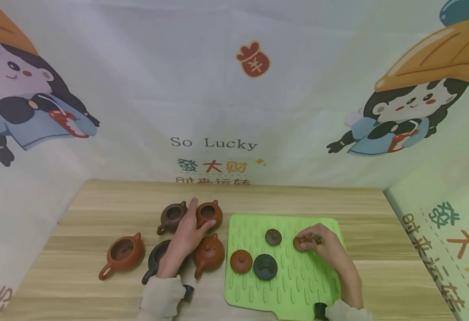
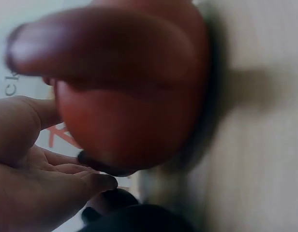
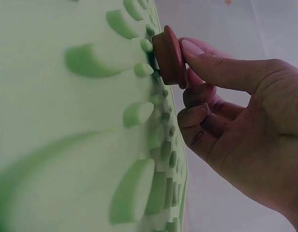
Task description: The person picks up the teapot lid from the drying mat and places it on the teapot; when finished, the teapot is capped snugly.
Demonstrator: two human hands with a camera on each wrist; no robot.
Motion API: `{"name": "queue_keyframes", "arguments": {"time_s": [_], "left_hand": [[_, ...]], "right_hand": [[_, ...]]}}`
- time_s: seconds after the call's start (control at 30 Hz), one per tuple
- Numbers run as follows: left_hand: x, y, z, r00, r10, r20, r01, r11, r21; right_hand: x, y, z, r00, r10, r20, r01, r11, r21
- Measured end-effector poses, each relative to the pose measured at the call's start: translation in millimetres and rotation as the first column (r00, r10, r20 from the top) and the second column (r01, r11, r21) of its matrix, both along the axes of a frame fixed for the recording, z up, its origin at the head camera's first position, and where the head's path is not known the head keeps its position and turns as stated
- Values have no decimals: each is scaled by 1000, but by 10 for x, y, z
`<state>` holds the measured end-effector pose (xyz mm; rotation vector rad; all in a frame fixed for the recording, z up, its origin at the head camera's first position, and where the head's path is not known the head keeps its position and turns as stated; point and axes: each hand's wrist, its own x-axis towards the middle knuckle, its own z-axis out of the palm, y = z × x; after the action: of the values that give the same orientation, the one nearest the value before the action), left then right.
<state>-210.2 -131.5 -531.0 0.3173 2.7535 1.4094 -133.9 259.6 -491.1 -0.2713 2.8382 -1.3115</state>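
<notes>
My left hand (image 1: pixel 188 232) grips a small lidless reddish-brown clay teapot (image 1: pixel 214 215), fingers along its left side and thumb across its front. Left of that hand stands a dark brown lidless teapot (image 1: pixel 173 214). Just in front is a lidded red teapot (image 1: pixel 209 253), whose handle (image 2: pixel 100 46) fills much of the left wrist view and hides the gripped pot. Between thumb and fingers, my right hand (image 1: pixel 326 243) pinches a small reddish-brown teapot lid (image 3: pixel 169 57). It is tilted in the right wrist view, its underside close to the green mat's nubs.
On the green mat (image 1: pixel 294 294) lie a dark brown lid (image 1: pixel 273 237), a red lid (image 1: pixel 241 261) and a black lid (image 1: pixel 265 267). A black teapot (image 1: pixel 159 254) sits partly under my left forearm. An orange-brown lidless teapot (image 1: pixel 123 254) stands further left. Printed cloth walls enclose the wooden table (image 1: pixel 383 281).
</notes>
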Motion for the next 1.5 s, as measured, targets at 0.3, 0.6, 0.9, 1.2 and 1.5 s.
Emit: {"name": "queue_keyframes", "arguments": {"time_s": [0.3,0.6,0.9,1.2,1.5], "left_hand": [[131,75,177,999,39,26,-40,998,42],[127,145,111,996,84,-33,-83,996,27],[159,163,201,994,105,-8,-105,994,25],[155,176,182,992,122,-17,-121,992,38],[160,173,180,990,137,-13,-137,991,12]], "right_hand": [[14,-1,-35,999,-11,50,12,1000,-26],[19,20,38,1000,-16,27,18,998,-63],[5,-52,64,992,-52,-114,44,996,-73],[-80,-297,213,991,-20,-134,4,993,-115],[-260,-591,248,992,81,-97,-92,989,-112]]}}
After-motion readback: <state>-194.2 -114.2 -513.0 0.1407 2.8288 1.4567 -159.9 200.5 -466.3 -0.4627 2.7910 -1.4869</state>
